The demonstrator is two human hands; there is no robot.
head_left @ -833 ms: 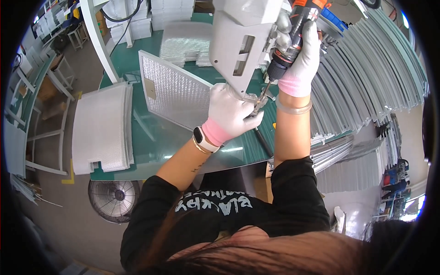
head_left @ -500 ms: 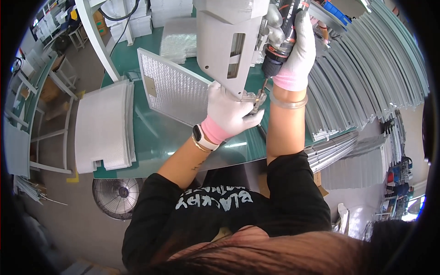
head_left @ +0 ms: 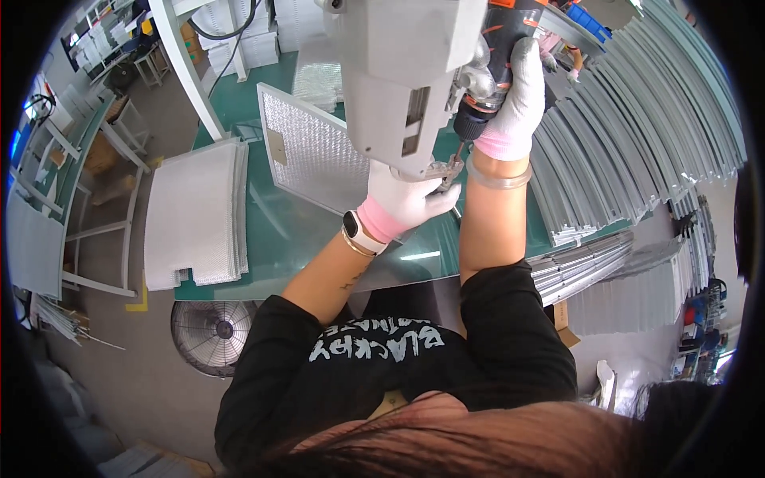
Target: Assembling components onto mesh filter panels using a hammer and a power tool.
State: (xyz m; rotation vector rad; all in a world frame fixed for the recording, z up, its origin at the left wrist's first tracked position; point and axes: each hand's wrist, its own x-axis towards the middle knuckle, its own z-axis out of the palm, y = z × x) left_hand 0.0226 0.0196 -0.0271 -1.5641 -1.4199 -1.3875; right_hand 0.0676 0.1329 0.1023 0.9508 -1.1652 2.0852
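Observation:
A large grey housing [head_left: 402, 72] with a long slot stands tilted in front of me, its top cut off by the view. My left hand [head_left: 402, 199], in a white glove with a pink cuff, is closed round a small metal fitting [head_left: 442, 171] at the housing's lower end. My right hand [head_left: 518, 103], gloved the same way, grips a black and orange power screwdriver [head_left: 496, 80]. Its bit points down at the fitting; whether it touches a screw is too small to tell. Behind my left hand leans a framed silver panel [head_left: 307, 147] on the green table [head_left: 279, 247].
A stack of white sheets [head_left: 195, 215] lies at the table's left edge. Long grey metal strips [head_left: 629, 135] are piled at the right. A floor fan [head_left: 213, 334] stands below the table's left front. Another person's hand [head_left: 573, 76] shows at the far right.
The view has shifted slightly, so the table and stacks sit a little further right. The grey housing hangs slightly lower over my left hand. Both hands keep their holds.

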